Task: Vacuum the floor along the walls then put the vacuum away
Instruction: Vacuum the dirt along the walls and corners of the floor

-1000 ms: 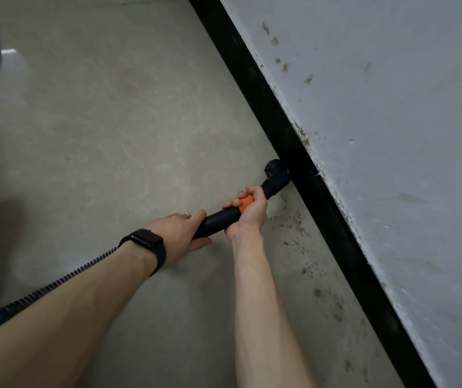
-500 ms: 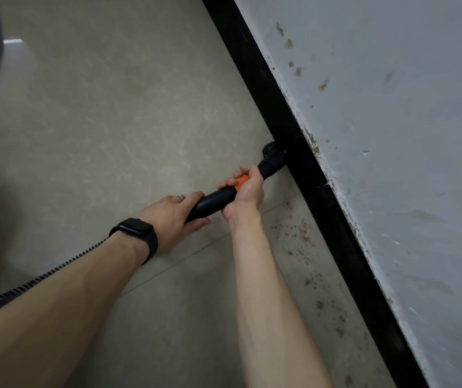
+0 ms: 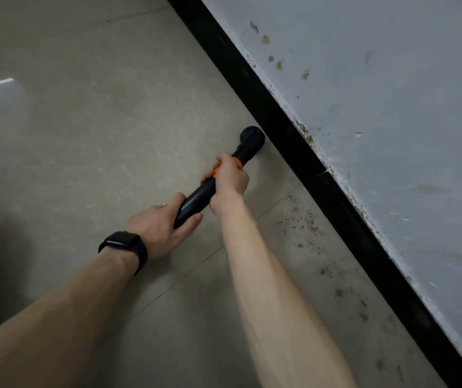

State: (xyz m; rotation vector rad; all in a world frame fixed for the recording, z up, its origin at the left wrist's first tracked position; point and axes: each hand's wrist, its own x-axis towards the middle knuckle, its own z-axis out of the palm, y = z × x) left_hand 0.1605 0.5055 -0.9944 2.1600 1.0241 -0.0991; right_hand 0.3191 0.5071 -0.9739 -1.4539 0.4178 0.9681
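Vacuum wand [image 3: 199,197] in left hand [image 3: 157,222], right hand [image 3: 230,177]; orange collar [image 3: 217,170] mostly covered.

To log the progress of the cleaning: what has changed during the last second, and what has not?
The nozzle slid forward along the black baseboard, away from the person and farther from the brown stains on the floor. Nothing was taken or let go: the left hand and right hand still grip the tube, the right one at its orange ring.
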